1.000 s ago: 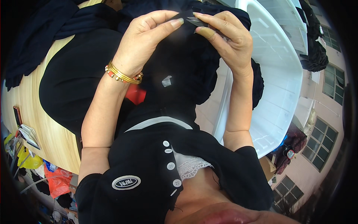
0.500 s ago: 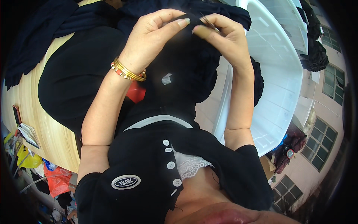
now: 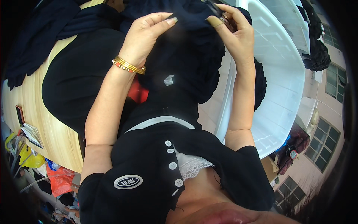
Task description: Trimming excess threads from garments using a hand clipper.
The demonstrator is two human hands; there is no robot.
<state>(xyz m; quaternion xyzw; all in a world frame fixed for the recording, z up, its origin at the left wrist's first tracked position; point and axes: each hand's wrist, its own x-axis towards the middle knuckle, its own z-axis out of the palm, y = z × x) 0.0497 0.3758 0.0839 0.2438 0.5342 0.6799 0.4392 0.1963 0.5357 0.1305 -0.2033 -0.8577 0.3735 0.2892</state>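
So: both hands up on the dark navy garment (image 3: 190, 56), which hangs bunched between them, above the lap. Left hand (image 3: 143, 35) presses on its upper left part, fingers curled over the fabric, gold bangles (image 3: 128, 66) at the wrist. Right hand (image 3: 235, 37) sits at the garment's upper right edge, clenched around a small dark tool (image 3: 220, 15), thumb taped. The tool touches the cloth edge; can't tell its type, it is mostly covered by fingers. Small pale tag (image 3: 169, 80) shows mid-garment. Whether the left hand actually pinches fabric or just rests on it: can't tell. Garment's lower part merges with other black cloth, boundary unclear. White plastic tub (image 3: 283, 74) lies right of the hands, wooden table (image 3: 44, 123) to the left, partly buried under dark fabric.
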